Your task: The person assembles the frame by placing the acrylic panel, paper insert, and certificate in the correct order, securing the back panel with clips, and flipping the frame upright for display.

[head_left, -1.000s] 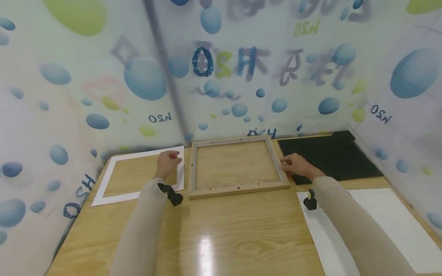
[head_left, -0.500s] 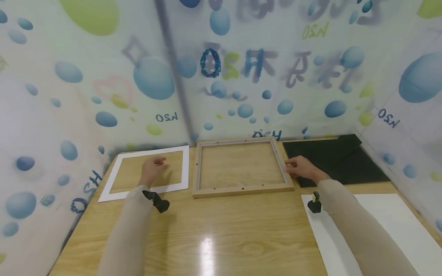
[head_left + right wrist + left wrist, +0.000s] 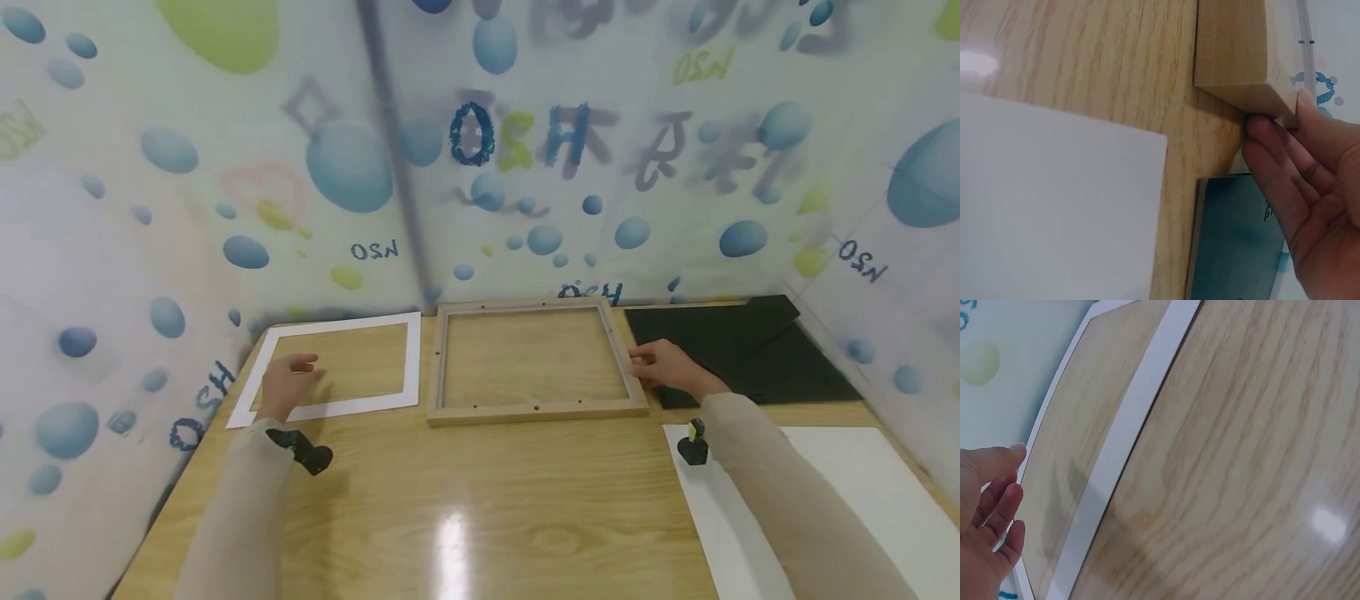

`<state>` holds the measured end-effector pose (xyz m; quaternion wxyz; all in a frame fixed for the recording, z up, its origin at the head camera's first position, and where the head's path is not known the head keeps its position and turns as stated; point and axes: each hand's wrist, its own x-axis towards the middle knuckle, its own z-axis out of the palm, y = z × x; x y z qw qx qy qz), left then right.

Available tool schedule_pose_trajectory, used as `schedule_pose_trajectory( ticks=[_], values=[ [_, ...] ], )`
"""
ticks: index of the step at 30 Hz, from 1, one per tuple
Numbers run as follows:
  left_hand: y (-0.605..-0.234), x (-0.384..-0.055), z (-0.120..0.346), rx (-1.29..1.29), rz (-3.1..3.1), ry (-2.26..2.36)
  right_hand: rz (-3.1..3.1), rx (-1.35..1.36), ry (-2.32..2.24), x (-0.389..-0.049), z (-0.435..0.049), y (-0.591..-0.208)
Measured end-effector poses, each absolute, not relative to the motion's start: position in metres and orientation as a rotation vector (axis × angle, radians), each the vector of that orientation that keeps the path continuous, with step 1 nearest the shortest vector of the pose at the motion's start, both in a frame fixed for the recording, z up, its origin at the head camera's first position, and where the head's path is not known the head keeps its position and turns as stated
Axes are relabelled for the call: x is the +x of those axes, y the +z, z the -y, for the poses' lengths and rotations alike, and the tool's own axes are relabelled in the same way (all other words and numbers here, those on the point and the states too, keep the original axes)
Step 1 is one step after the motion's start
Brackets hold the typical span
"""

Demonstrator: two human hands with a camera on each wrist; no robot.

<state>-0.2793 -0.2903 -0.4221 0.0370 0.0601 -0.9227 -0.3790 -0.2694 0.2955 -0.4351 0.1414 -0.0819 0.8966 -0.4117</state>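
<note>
A light wooden picture frame [image 3: 536, 409] lies at the back middle of the table. My right hand [image 3: 671, 368] is at its right side; in the right wrist view, the thumb lies on the frame's upper edge and the fingers are against its outer side, pinching it. To the left lies a white picture mat [image 3: 411, 358] with a rectangular opening. My left hand [image 3: 288, 386] hovers over the mat's left part, fingers loosely bent. Nothing is between them, and in the left wrist view their shadow [image 3: 1075, 481] falls inside the mat.
A black backing board [image 3: 723, 354] with a flap lies right of the frame, partly behind my right hand. In front of it is a large white sheet [image 3: 840, 479], partly under my right forearm. A printed backdrop [image 3: 540, 192] stands close behind the wooden table [image 3: 420, 508].
My left hand has moved left, from the mat's right edge across its opening to its left part. The right hand has stayed at the frame's right side. The head view has shifted slightly.
</note>
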Motion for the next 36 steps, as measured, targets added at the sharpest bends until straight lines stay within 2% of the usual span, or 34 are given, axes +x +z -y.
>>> schedule_pose_trajectory(
  ticks=[15, 21, 36],
  values=[
    [-0.422, -0.251, 0.33, 0.347, 2.77, -1.187, -2.599, -0.259, -1.17, -0.268, -0.297, -0.433],
    [-0.423, -0.244, 0.343, 0.487, 2.759, -1.163, -2.594, -0.262, -1.181, -0.267, -0.296, -0.433],
    [-0.422, -0.224, 0.355, 0.691, 2.778, -1.11, -2.597, -0.245, -1.191, -0.266, -0.295, -0.433]
  ],
)
